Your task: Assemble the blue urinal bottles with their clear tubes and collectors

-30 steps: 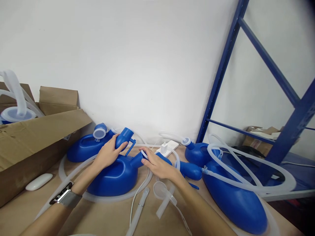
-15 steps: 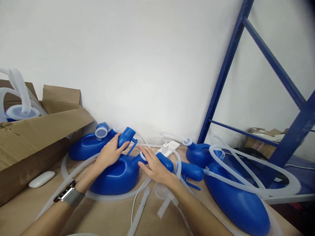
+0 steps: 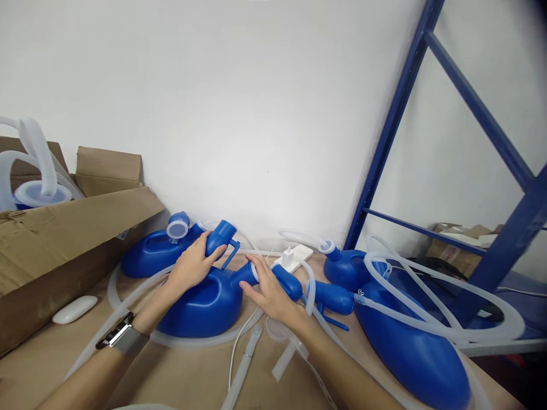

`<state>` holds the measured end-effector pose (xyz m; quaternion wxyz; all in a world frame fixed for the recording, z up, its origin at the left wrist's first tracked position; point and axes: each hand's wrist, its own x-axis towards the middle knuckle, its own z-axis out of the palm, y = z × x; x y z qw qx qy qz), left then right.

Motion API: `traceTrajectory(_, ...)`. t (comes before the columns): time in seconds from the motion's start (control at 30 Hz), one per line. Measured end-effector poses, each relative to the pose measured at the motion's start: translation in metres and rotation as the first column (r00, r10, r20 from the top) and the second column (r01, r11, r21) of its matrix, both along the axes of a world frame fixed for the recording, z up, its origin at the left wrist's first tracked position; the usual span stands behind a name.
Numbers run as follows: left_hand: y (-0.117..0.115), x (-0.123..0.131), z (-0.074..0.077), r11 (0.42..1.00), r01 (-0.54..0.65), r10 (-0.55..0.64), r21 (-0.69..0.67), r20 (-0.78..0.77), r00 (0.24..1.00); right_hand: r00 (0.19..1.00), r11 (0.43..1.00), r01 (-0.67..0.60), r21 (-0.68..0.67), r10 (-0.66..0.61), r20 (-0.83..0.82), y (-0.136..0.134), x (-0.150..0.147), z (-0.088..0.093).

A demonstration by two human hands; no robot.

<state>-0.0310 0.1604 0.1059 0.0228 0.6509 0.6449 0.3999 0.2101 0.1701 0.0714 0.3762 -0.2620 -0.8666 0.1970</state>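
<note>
My left hand (image 3: 194,266) is wrapped round a blue plastic urinal cup (image 3: 223,234), its open end up and a thin side handle sticking out to the right. Just below it a blue urinal bottle (image 3: 200,310) lies on the brown tabletop. The bottle's neck (image 3: 244,275) points right and has a pale ring at its mouth. Against this mouth rests my right hand (image 3: 270,290), fingers stretched out and thumb beside the neck. Right of that hand lie another blue cup (image 3: 287,283) and a similar blue cup (image 3: 335,297) with a clear tube on its end.
More blue bottles lie behind left (image 3: 147,259) and at right (image 3: 414,353), among looped clear tubes (image 3: 444,327). A cardboard box (image 3: 77,233) stands left, near a white oval case (image 3: 76,310). A power strip (image 3: 302,257) lies by the wall; a blue metal rack (image 3: 387,142) rises right.
My right hand has slid slightly right along the bottle's neck, so more of the neck and its ring shows. My left hand keeps its hold on the cup.
</note>
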Motion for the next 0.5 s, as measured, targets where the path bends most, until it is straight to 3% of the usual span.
traceTrajectory(0.17,-0.001,0.001,0.001,1.000,0.006,-0.006,0.003,0.005,1.000,0.994,0.997,-0.008,-0.073,0.000,-0.110,-0.002,-0.006,-0.004)
traceTrajectory(0.3,0.000,0.000,-0.001,1.000,-0.002,0.002,-0.004,0.002,1.000,0.979,0.993,0.065,-0.093,-0.082,-0.185,-0.004,-0.011,-0.007)
traceTrajectory(0.5,0.000,0.000,-0.001,1.000,-0.007,0.007,0.008,-0.008,1.000,0.996,0.998,-0.003,-0.058,-0.002,-0.093,-0.003,-0.009,-0.001)
